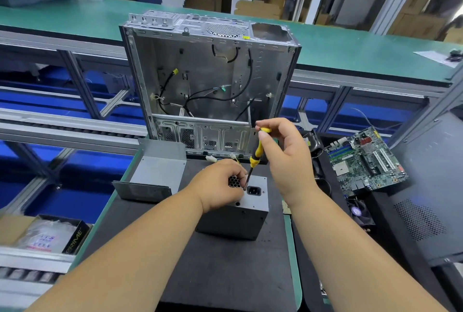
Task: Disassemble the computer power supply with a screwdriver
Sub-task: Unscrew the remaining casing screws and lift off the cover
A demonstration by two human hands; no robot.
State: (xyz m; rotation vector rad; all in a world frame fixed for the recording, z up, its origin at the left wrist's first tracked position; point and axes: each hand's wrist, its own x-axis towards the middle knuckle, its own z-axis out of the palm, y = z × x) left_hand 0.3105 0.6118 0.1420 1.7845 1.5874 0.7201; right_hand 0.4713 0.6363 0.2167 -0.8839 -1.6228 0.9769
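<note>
Grey metal box: the grey sheet-metal computer power supply (234, 214) stands on the black rubber bench mat (225, 274), at about 6 o'clock from the open silver computer case (208, 81), its socket face turned upward so the screws can be reached from above.
Tool: a yellow-and-black-handled screwdriver (255, 156) leans nearly upright, its tip on a screw just at 9 o'clock of the black power socket (254, 190).
Right hand: the right hand (285, 159) pinches the handle's top between thumb and fingertips, probably to spin it.
Left hand: the left hand (220, 184) rests on the supply's top face, fingers curled in beside the shaft near the tip, likely to steady the shaft and box.
Removed part: a bent grey metal cover plate (155, 176) lies at 9 o'clock of the supply.
Elsewhere: a green motherboard (365, 161) lies at 3 o'clock.
Stage: judged mid-way; screw still seated.
</note>
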